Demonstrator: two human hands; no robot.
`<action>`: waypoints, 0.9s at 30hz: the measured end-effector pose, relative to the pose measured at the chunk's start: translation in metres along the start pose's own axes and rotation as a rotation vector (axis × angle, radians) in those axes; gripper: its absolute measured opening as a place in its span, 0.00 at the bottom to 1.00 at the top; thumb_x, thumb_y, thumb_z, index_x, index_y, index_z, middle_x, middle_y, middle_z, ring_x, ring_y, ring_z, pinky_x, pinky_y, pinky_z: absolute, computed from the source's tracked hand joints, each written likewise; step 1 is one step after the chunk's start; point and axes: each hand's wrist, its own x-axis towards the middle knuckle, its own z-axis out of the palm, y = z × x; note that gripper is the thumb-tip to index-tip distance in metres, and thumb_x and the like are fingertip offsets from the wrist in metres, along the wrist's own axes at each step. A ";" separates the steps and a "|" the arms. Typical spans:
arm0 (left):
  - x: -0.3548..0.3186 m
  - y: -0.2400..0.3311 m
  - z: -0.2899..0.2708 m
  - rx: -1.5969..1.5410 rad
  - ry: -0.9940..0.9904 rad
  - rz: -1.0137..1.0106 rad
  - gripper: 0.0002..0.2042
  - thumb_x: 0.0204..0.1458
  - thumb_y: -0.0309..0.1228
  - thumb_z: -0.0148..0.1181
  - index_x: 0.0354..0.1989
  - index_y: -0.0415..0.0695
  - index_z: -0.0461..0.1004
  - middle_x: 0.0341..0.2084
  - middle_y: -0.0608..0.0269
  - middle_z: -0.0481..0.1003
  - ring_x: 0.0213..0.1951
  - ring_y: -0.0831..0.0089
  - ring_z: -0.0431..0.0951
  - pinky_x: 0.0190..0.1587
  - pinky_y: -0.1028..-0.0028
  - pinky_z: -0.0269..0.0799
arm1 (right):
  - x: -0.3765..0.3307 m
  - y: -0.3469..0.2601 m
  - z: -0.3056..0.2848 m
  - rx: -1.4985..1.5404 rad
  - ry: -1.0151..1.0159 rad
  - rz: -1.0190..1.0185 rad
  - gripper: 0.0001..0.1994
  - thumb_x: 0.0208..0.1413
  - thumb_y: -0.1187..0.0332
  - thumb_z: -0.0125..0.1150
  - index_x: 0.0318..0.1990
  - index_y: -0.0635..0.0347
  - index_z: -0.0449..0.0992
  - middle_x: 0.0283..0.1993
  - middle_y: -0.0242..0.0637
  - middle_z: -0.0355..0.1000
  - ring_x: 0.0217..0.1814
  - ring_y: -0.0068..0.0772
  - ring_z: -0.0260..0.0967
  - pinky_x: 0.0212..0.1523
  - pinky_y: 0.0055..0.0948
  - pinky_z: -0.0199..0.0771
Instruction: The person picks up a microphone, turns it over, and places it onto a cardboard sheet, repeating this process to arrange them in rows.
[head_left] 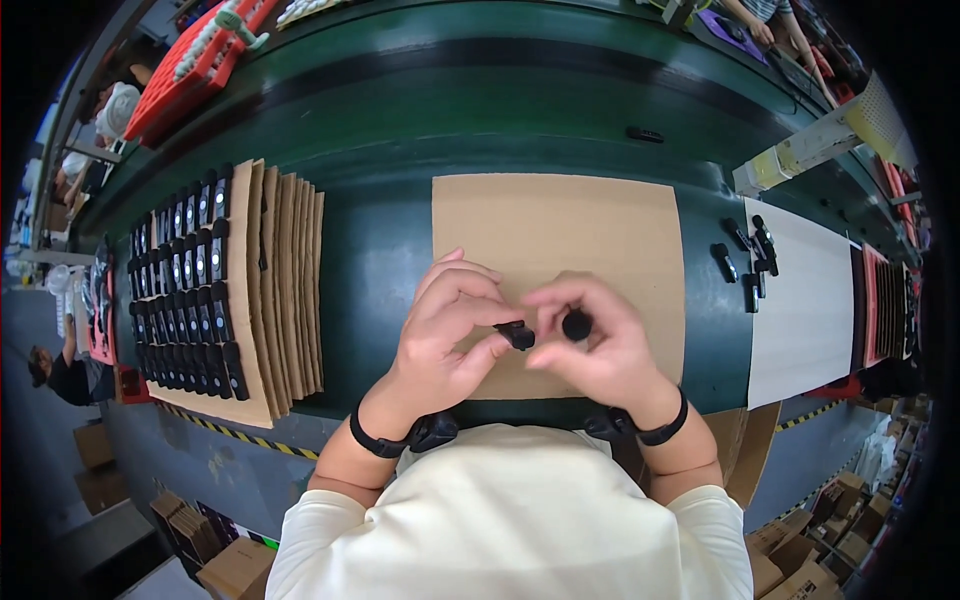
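Observation:
My left hand (440, 335) pinches a small black device (517, 336) between thumb and fingertips; its exact kind is too small to make out. Close beside it, my right hand (612, 345) curls around a black piece with a round end (576, 325), which rests in the bent fingers. The right fingers are slightly blurred. Both hands are above a bare brown cardboard sheet (555, 215) on the green bench, and the two black pieces are apart.
At left, stacked cardboard sheets (285, 290) carry rows of black devices (190, 270). Several loose black devices (755, 250) lie at right beside a white sheet (805, 300). A metal bracket (800, 160) stands behind them. A red tray (185, 80) is far left; other people work farther off.

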 end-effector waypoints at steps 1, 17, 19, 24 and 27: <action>-0.001 -0.001 0.001 -0.001 0.013 0.003 0.10 0.46 0.33 0.69 0.33 0.42 0.79 0.38 0.58 0.74 0.47 0.57 0.74 0.62 0.48 0.59 | 0.003 0.002 -0.002 0.001 -0.002 -0.002 0.14 0.51 0.76 0.69 0.45 0.65 0.76 0.35 0.31 0.72 0.33 0.21 0.67 0.33 0.20 0.68; -0.047 -0.030 -0.010 0.493 -0.355 -0.327 0.42 0.37 0.41 0.75 0.64 0.45 0.62 0.65 0.46 0.57 0.67 0.47 0.55 0.67 0.45 0.50 | 0.101 0.078 -0.017 -0.383 -0.244 0.269 0.09 0.57 0.72 0.64 0.44 0.62 0.76 0.33 0.26 0.70 0.32 0.19 0.63 0.35 0.23 0.67; -0.055 -0.036 -0.008 0.503 -0.389 -0.328 0.43 0.37 0.42 0.75 0.65 0.45 0.62 0.66 0.46 0.55 0.69 0.48 0.53 0.68 0.45 0.49 | 0.117 0.100 -0.013 -0.482 -0.140 0.155 0.11 0.55 0.71 0.66 0.44 0.62 0.76 0.32 0.30 0.71 0.33 0.22 0.66 0.37 0.25 0.69; -0.060 -0.042 -0.008 0.503 -0.478 -0.354 0.46 0.36 0.46 0.75 0.67 0.47 0.60 0.69 0.45 0.50 0.71 0.49 0.48 0.69 0.45 0.45 | 0.156 0.119 -0.008 -0.643 -0.100 0.223 0.12 0.51 0.66 0.67 0.41 0.61 0.77 0.41 0.47 0.76 0.43 0.47 0.73 0.45 0.37 0.72; -0.060 -0.043 -0.008 0.498 -0.482 -0.362 0.47 0.36 0.46 0.75 0.67 0.48 0.60 0.70 0.46 0.50 0.72 0.49 0.47 0.69 0.45 0.44 | 0.163 0.120 -0.005 -0.698 -0.118 0.278 0.12 0.52 0.64 0.66 0.41 0.61 0.77 0.42 0.47 0.75 0.44 0.48 0.73 0.46 0.38 0.72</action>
